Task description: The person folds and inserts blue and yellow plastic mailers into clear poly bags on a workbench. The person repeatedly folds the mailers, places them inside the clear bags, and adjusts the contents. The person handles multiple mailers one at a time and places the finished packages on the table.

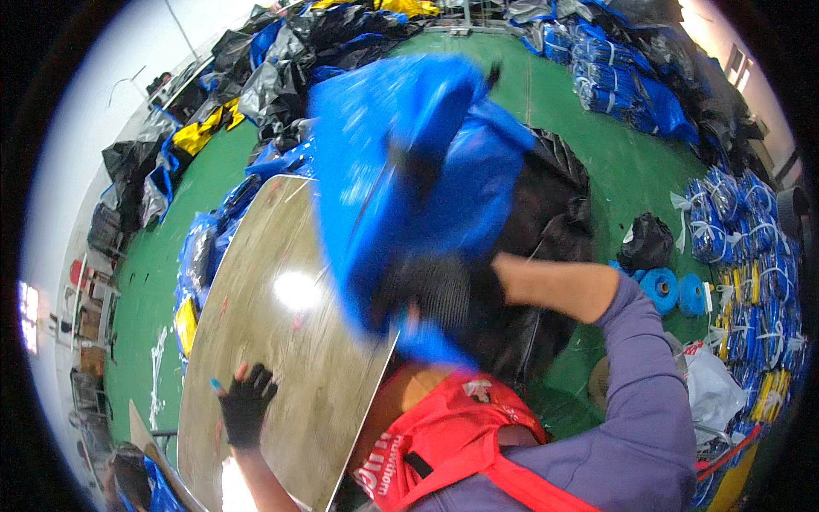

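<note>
My right hand (439, 290), in a black glove, grips the lower part of a large blue tarpaulin piece (409, 171). Motion smears the hand and the tarpaulin, which is lifted and bunched, with a dark strip on it. The tarpaulin covers the far right corner of a worn, shiny tabletop (281, 341). Over the near left part of that top is my left hand (247, 405), in a black fingerless glove. Its fingers are spread with nothing in them; a blue tip shows on one finger.
A black sheet pile (554, 222) lies just right of the tabletop. Blue rolls (674, 292) and a black bag (646, 241) sit on the green floor (610, 171). Tied blue bundles (746, 222) line the right side. Crumpled tarpaulins (281, 77) are heaped at the far left.
</note>
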Demonstrator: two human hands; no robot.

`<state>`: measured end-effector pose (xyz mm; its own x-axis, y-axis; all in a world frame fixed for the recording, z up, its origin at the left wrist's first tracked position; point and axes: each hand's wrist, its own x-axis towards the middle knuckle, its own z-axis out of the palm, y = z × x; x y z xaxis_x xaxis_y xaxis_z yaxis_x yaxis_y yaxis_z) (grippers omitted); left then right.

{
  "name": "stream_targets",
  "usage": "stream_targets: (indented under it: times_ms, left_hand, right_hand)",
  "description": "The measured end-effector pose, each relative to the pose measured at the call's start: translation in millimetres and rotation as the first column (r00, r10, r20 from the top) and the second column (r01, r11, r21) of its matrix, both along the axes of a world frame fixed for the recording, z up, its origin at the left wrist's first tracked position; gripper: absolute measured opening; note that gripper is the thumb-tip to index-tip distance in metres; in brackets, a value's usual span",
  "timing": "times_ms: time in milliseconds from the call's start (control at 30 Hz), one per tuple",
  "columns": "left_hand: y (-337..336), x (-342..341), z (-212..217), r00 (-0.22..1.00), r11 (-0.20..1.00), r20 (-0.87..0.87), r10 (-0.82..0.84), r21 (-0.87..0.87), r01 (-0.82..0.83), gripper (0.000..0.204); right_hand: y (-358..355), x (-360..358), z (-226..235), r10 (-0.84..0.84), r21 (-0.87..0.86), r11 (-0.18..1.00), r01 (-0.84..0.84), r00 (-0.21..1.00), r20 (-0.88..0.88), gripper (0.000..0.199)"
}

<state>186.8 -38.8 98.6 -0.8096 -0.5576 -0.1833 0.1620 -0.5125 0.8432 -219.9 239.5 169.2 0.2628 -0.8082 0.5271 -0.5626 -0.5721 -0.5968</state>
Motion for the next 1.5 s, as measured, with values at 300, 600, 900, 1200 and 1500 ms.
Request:
stream_targets:
  times_ms: [300, 600, 900, 1200, 1500]
  left_hand:
    - [-29, 148, 44, 0.961, 0.975, 0.175, 0.215, -0.097, -0.201, 0.065]
    - [-23, 297, -7, 0.808, 0.962, 0.526, 0.267, -0.095, -0.256, 0.049]
    - [13, 244, -56, 0.073, 0.710, 0.747, 0.661, -0.654, 0.262, 0.052]
    - [104, 213, -6, 0.069, 0.131, 0.373, 0.925, -0.485, 0.865, 0.081]
    - [138, -106, 46, 0.962, 0.944, 0.075, 0.261, -0.230, -0.238, 0.035]
  right_hand:
    - [15, 326, -84, 0.876, 0.375, 0.482, -0.792, 0.447, -0.182, 0.042]
    - [-34, 28, -25, -0.681, 0.238, 0.374, 0.896, 0.440, -0.585, 0.041]
    - [-68, -13, -91, -0.688, -0.024, 0.692, 0.722, 0.649, -0.326, 0.041]
    - [-93, -94, -61, -0.663, 0.288, 0.721, 0.630, 0.748, 0.025, 0.037]
    - [-54, 71, 76, 0.066, 0.214, 0.977, 0.022, 0.917, -0.393, 0.039]
